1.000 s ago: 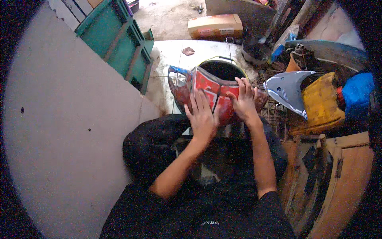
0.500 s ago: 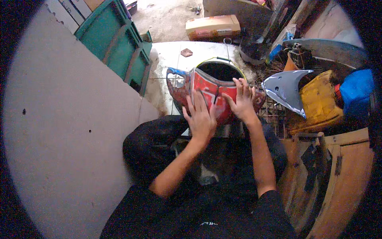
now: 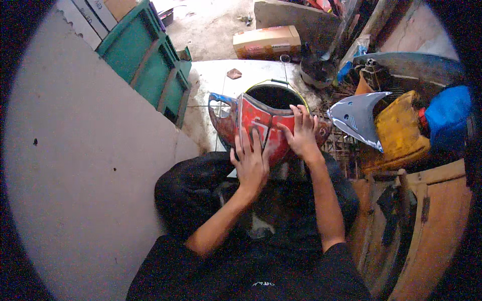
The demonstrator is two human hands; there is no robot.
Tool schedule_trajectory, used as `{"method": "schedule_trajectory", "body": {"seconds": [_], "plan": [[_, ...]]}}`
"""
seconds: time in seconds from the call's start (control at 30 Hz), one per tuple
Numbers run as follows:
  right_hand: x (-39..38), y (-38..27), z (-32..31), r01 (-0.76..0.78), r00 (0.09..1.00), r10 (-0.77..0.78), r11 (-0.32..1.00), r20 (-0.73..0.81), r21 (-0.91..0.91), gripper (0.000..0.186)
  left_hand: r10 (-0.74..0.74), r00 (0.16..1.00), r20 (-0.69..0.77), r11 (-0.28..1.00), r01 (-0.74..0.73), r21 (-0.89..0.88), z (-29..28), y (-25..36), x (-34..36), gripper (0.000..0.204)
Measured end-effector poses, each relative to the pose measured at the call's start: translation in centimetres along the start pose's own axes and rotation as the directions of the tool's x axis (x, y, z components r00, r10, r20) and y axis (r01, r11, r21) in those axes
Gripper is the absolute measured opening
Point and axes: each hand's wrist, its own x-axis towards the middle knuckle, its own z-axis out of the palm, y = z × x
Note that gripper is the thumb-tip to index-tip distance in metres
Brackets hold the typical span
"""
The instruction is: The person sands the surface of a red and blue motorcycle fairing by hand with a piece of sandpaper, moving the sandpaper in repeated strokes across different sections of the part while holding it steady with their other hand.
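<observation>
A worn red motorcycle body panel (image 3: 255,116), with a blue-edged left wing and scuffed patches, leans over my lap against a dark bucket (image 3: 277,94). My left hand (image 3: 251,168) lies on the panel's lower middle, fingers spread, its back toward me; whether anything thin is under the palm cannot be seen. My right hand (image 3: 303,135) rests on the panel's right part, its fingers stretched out to the upper edge and the thumb apart on the red face. The bucket has a thin yellow-green handle (image 3: 271,81) and its inside looks dark.
Right of the bucket lie a grey-white panel (image 3: 354,118), a yellow jerrycan (image 3: 401,125) and a blue container (image 3: 450,118). A brown flat piece (image 3: 234,74) sits on the white tiles (image 3: 206,75). Beyond is a cardboard box (image 3: 266,42); at left, a green cabinet (image 3: 145,62) and pale wall (image 3: 90,150).
My left hand has slid slightly down the panel toward me. My right hand stays at the panel's upper right. The whole view has shifted a little.
</observation>
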Motion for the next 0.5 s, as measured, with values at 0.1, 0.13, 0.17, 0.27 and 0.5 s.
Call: {"method": "schedule_trajectory", "body": {"seconds": [0.1,0.13,0.17,0.27,0.5], "plan": [[0.3,-0.8,-0.1,0.005,1.000,-0.005,0.999,-0.005,0.038,0.075,-0.084,0.989,-0.122,0.994,0.075,-0.082,0.4,-1.0,2.6,0.057],[0.5,-0.9,-0.2,0.008,1.000,-0.008,0.999,-0.004,0.036,0.075,-0.085,0.989,-0.121,0.991,0.071,-0.111,0.6,-1.4,2.4,0.055],[0.2,-1.2,0.1,0.013,1.000,-0.013,0.999,-0.002,0.032,0.075,-0.085,0.989,-0.120,0.988,0.068,-0.140,0.7,-1.9,2.2,0.052],[0.3,-0.9,0.2,0.032,0.999,-0.032,0.999,-0.028,0.005,0.075,-0.041,0.986,-0.162,0.996,0.027,-0.085,0.5,-1.7,1.6,0.048],[0.1,0.0,-0.7,0.012,1.000,-0.012,1.000,0.022,0.008,0.076,-0.094,0.968,-0.234,0.936,0.006,-0.351,-0.1,-2.2,5.5,0.030]]}}
